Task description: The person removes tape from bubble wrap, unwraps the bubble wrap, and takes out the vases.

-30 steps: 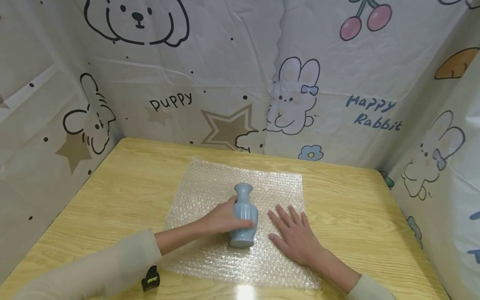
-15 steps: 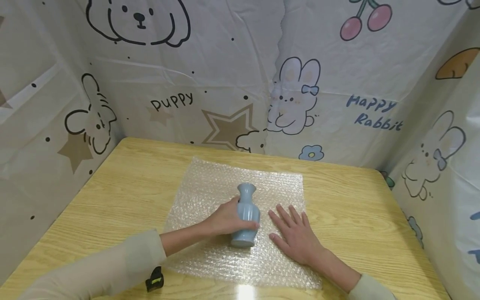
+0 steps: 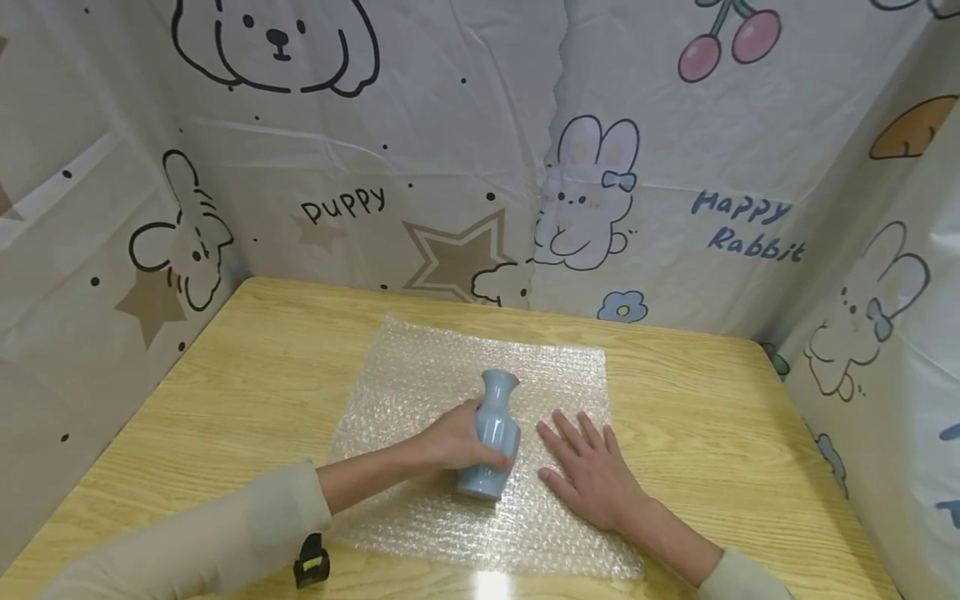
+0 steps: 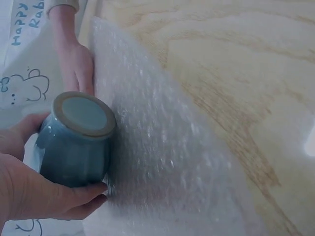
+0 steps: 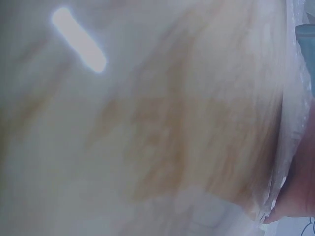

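Note:
A glossy light-blue vase (image 3: 498, 429) lies on its side over a sheet of bubble wrap (image 3: 420, 367), neck towards the back wall and leaning right. My left hand (image 3: 454, 437) grips its body from the left, thumb across the top. In the left wrist view the vase's base (image 4: 84, 115), with an unglazed brown ring, faces the camera, right beside the wrap. My right hand (image 3: 596, 481) rests palm down with spread fingers on the right part of the bubble wrap. At the right wrist view's edge, part of the vase (image 5: 306, 46) and my right hand (image 5: 300, 182) show.
The wood-grain table (image 3: 697, 417) extends around the wrap on all sides. A small black object with a yellow-green mark (image 3: 311, 562) sits by the left sleeve near the front edge. Printed cloth walls (image 3: 450, 125) enclose the back and sides.
The vase has turned in my left hand's grip: its neck has swung right and its base slightly left. My right hand has stayed in place.

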`<action>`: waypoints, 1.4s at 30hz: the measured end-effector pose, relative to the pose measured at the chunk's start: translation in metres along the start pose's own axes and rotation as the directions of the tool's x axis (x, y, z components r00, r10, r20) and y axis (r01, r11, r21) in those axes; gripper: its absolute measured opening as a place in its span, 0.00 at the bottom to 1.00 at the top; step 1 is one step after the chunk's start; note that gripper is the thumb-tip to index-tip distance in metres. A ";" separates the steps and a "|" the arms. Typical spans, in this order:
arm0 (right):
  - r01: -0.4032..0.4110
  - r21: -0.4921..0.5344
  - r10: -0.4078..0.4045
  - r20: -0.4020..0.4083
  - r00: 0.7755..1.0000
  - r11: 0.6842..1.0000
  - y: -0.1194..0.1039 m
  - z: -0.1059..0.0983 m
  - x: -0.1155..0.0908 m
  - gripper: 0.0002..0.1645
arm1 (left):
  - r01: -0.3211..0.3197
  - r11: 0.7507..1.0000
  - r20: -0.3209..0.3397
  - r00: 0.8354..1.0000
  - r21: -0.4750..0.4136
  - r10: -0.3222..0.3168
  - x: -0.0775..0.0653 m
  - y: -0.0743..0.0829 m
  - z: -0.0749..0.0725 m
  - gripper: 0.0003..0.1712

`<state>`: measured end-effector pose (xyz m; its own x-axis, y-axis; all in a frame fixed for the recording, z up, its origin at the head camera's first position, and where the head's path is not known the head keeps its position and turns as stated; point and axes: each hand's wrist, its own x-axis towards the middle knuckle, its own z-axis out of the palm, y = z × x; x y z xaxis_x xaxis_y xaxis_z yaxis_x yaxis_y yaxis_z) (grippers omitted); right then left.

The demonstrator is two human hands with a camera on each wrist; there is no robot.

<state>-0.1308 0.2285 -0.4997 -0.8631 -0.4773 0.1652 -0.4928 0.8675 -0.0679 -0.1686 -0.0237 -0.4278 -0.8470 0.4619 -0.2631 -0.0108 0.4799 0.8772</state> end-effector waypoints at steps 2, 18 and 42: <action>0.002 0.002 -0.002 -0.003 1.000 1.000 0.000 0.000 0.000 0.36 | 0.018 1.000 -0.002 1.000 -0.013 -0.018 0.000 0.001 0.001 0.55; 0.007 -0.005 -0.007 -0.006 1.000 1.000 0.001 0.001 0.000 0.36 | 0.083 0.989 -0.005 0.996 -0.124 -0.085 -0.008 0.006 0.004 0.56; -0.005 -0.005 0.005 0.011 1.000 1.000 -0.001 -0.002 0.000 0.36 | 0.066 0.956 0.030 0.998 -0.286 -0.060 -0.006 -0.001 -0.005 0.59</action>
<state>-0.1303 0.2274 -0.4976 -0.8669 -0.4743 0.1535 -0.4877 0.8707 -0.0637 -0.1659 -0.0307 -0.4250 -0.8287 0.4540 -0.3274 -0.2185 0.2763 0.9359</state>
